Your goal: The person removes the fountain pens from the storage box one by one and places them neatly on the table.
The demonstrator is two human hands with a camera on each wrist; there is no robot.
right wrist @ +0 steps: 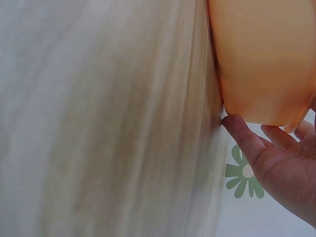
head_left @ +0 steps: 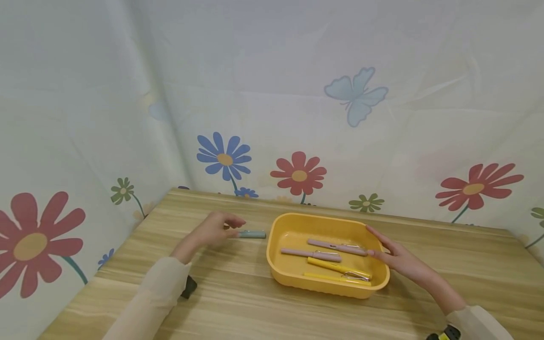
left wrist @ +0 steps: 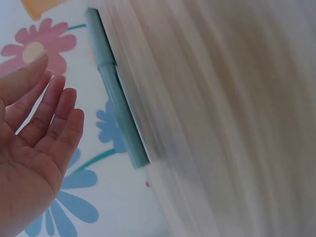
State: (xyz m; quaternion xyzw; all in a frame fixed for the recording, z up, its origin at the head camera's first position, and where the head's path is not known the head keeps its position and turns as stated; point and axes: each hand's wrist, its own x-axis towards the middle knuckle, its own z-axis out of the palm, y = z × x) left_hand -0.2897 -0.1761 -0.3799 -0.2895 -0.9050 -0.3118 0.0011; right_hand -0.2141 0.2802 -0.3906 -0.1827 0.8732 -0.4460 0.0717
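Note:
On the table lies a teal pen [left wrist: 116, 94] with a cap, to the left of a yellow plastic basin [head_left: 312, 283]. My left hand [head_left: 216, 230] is at the pen's left end in the head view. In the left wrist view its fingers are loosely bent and apart from the pen, with nothing in them. My right hand [head_left: 401, 259] holds the basin's right side, thumb over the rim and fingers along the outer wall [right wrist: 266, 64]. Inside the basin lie two mauve pens [head_left: 297, 252] and two yellow pens [head_left: 331, 266], with metal clips.
The wood-grain table [head_left: 238, 293] ends at the back against a pale cloth [head_left: 272, 108] printed with flowers and a butterfly. Another stretch of this cloth closes off the left side. Dark wrist gear shows at both sleeves.

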